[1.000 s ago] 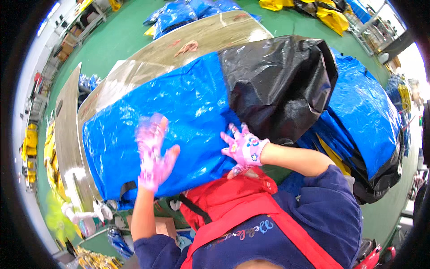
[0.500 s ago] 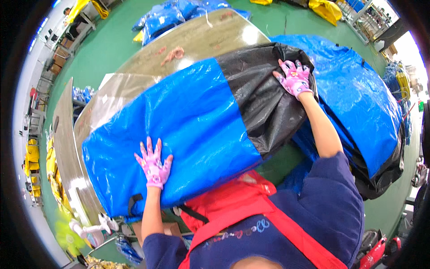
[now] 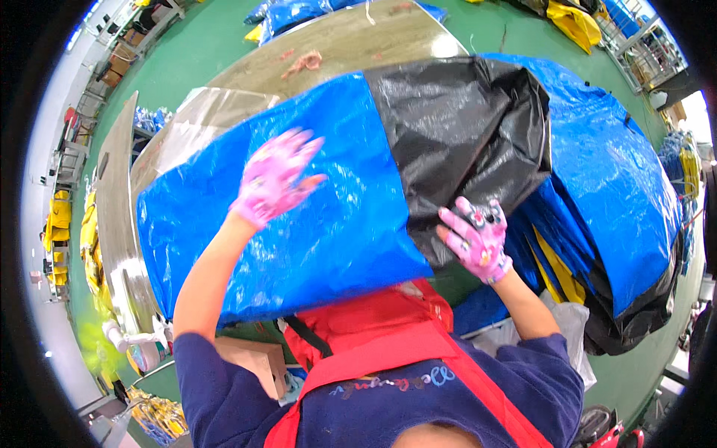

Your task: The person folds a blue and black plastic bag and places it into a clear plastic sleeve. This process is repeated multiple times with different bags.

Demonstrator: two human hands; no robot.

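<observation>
A large sheet-plastic cover or bag, blue (image 3: 314,239) on the left with a black section (image 3: 448,112) on the right, lies spread over the table in front of me. My left hand (image 3: 275,178), in a pink patterned glove and a little blurred, is over the upper middle of the blue part with fingers stretched; whether it touches the plastic I cannot tell. At the near edge of the black section is my right hand (image 3: 478,240), gloved alike, its fingers apart and nothing held. The black section is creased and bunched toward its right end.
The table top (image 3: 351,37) shows beyond the cover, with a reddish scrap (image 3: 305,63) on it. A big pile of blue sheeting (image 3: 597,187) stands at the right, yellow material (image 3: 556,269) beneath. A cardboard box (image 3: 254,362) sits near my left elbow, a green fan (image 3: 97,347) farther left.
My left hand has moved up and slightly right across the blue part. My right hand has come from the far end of the black section down to its near edge.
</observation>
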